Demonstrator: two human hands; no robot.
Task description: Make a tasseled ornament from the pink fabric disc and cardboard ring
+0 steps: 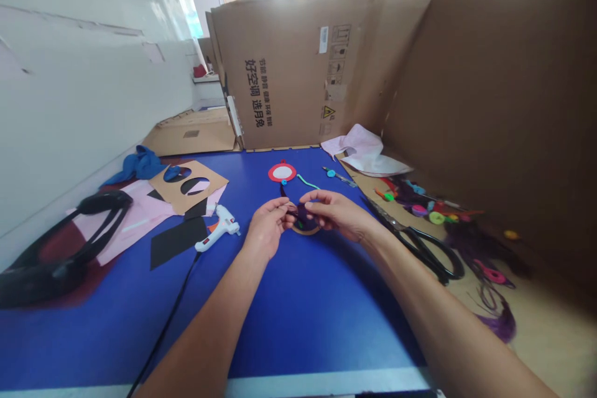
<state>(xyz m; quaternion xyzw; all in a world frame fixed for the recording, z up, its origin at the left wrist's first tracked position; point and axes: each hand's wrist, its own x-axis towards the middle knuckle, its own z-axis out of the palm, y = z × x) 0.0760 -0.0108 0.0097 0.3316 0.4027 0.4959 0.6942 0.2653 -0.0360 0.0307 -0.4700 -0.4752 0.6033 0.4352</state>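
Cardboard screens stand along the far edge of a blue-topped desk, and a white wall runs down the left side. In the head view, both hands are raised together over the middle of the desk, working at a dark purple bundle. The left hand has its grip pressed together, thumb and forefinger pinching at the near side of the bundle. The right hand curls its fingers over the top and closes on the same bundle. A tan ring shows just under it, but whether it is held or resting on the desk cannot be told.

Beyond the hands lie a red ring with a white centre and a green cord. To the left are a white hot glue gun with its black cable, black paper, a cardboard stencil, a pink sheet and a blue cloth. Large black-handled scissors lie just right of the right hand, near colored scraps and loose purple fibers. Nothing lies between the hands and the bundle.
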